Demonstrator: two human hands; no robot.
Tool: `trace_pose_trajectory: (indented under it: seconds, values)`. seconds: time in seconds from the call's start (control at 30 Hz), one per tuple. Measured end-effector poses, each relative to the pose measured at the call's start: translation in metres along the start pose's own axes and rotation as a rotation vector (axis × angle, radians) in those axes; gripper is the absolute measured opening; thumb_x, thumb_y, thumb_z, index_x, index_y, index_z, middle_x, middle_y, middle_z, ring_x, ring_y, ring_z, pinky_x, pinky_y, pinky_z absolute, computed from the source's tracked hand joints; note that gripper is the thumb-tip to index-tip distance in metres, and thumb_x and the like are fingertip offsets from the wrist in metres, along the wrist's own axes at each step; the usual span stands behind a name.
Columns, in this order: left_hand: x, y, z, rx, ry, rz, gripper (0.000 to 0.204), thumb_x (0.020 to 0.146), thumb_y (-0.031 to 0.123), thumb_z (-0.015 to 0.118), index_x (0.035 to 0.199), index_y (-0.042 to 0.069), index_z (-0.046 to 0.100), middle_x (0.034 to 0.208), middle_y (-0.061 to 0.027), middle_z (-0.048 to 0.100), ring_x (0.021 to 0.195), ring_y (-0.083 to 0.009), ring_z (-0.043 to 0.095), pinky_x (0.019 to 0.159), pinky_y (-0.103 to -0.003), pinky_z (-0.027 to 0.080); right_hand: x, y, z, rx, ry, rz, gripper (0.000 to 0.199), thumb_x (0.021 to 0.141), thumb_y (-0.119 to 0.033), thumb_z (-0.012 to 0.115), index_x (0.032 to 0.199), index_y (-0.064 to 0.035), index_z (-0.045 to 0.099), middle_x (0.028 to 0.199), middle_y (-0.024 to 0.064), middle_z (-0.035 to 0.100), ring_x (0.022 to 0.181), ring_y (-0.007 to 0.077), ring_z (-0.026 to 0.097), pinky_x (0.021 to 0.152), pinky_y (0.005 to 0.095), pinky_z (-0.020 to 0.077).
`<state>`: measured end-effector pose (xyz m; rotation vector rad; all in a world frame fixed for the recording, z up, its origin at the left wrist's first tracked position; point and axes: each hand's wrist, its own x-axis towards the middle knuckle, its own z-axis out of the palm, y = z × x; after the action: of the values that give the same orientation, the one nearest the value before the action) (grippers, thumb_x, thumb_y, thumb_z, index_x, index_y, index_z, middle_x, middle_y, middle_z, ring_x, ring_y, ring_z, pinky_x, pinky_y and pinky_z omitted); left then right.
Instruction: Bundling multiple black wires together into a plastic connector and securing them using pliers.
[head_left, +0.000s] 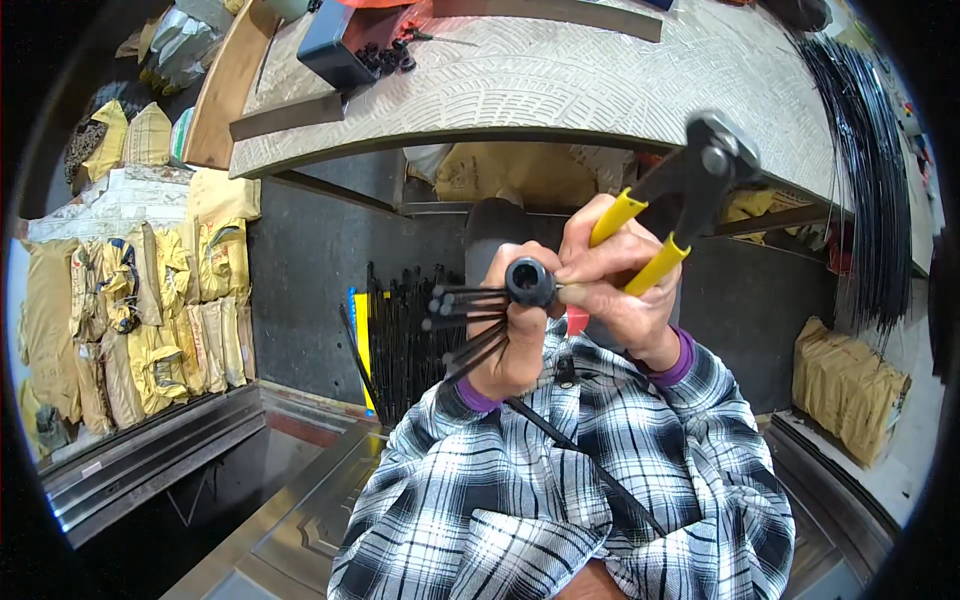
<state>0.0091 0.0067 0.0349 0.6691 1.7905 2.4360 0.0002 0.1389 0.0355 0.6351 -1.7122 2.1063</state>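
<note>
Where left hand (515, 345) closes: on rods (475, 296), black ring (543, 290) between thumb and fingers.
Right hand (628, 285): curled round spread pliers (702, 183), fingertips pinched beside ring.
Ring: seemingly being fitted; next calls for steady left grip.

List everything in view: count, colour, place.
Table: 1, pale, top
Bin: 1, dark, table's left
Small parts: many, black, at bin's mouth
Strips: 2, brownish, on table
Board: 1, brown, table's left end
Rod bundle: 1, black, far right
Loose rods: many, black, left of centre
Packages: many, yellow and tan, left, right, under table
Pliers: 1, black and yellow, right of centre
Hollow piece: 1, black, centre
Held rods: several, black, left of hollow piece
Long rod: 1, black, lower centre
Shirt: 1, black-and-white plaid, lower centre
Left grip: 1, bare, around hollow piece
Right grip: 1, bare, around pliers
</note>
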Motion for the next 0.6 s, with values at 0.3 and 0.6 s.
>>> trace_pose_trajectory:
  seconds: [0.3, 0.6]
  values:
    - [-0.004, -0.004, -0.003, 0.033, 0.076, -0.047, 0.045, 0.088, 0.045, 0.047, 0.099, 0.001, 0.044, 0.082, -0.0004, 0.043, 0.065, -0.0051, 0.038, 0.057, -0.019, 0.032, -0.005, 0.002, 0.006, -0.081, 0.061, 0.049, 0.018, 0.062, -0.002, 0.075, 0.077, -0.0022, 0.065, 0.08, 0.0092, 0.054, 0.072, 0.014, 0.052, 0.063, 0.026, 0.0428]
    - [-0.005, -0.018, -0.024, -0.022, 0.104, -0.052, 0.052, 0.09, 0.044, 0.041, 0.115, -0.002, 0.044, 0.077, -0.0021, 0.049, 0.067, -0.008, 0.044, 0.062, -0.022, 0.036, -0.007, 0.0, -0.01, -0.502, -0.02, -0.007, 0.02, 0.065, 0.009, 0.063, 0.083, 0.0017, 0.058, 0.091, 0.0133, 0.055, 0.076, 0.0185, 0.055, 0.057, 0.0307, 0.0454]
